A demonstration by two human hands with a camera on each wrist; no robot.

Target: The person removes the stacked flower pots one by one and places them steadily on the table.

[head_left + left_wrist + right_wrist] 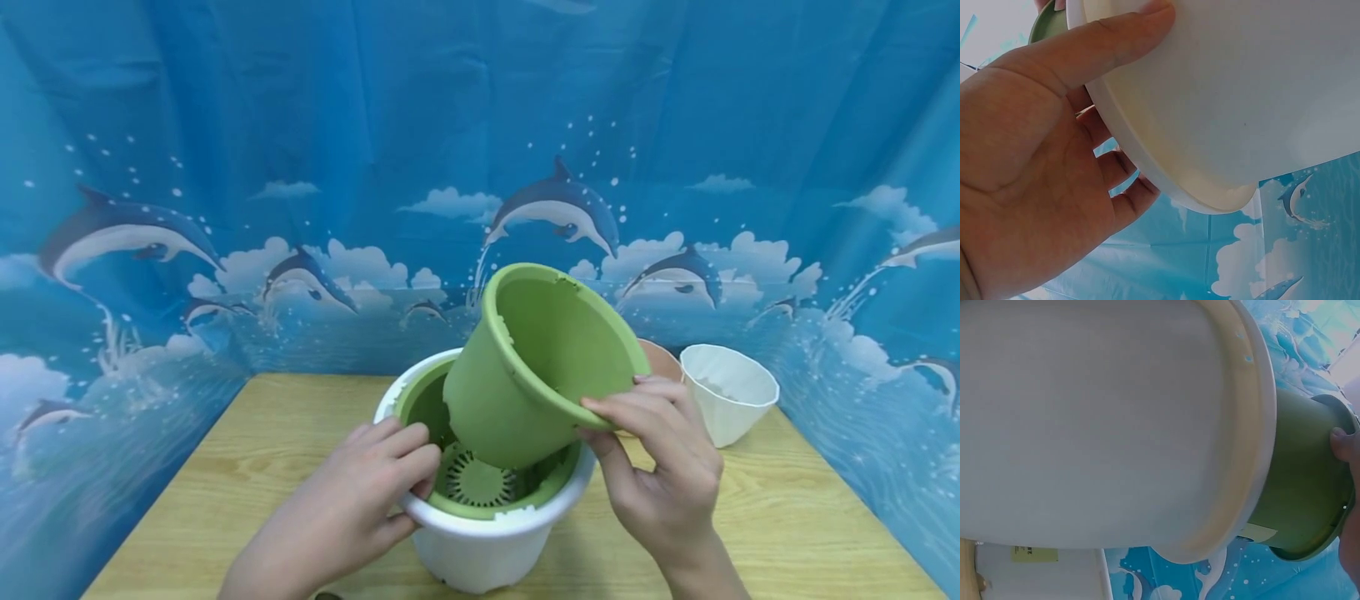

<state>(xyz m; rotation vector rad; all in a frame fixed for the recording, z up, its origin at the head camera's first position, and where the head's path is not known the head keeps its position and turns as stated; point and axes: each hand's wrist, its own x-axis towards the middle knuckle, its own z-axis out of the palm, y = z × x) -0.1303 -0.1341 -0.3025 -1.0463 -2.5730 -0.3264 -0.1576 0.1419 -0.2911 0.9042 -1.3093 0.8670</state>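
Note:
A large white flowerpot stands on the table, with a green flowerpot nested in it, slotted at the bottom. My left hand grips the rim on the near left; in the left wrist view the thumb lies along the outside of the white wall and the fingers curl over the rim. A smaller green flowerpot is tilted over the opening, its mouth toward the upper right and its base down inside. By its rim, my right hand pinches it between thumb and fingers.
A white faceted pot with pale bits inside stands at the back right, beside a partly hidden terracotta-coloured pot. A dark object shows at the near edge of the wooden table. Blue dolphin-print sheeting surrounds the table.

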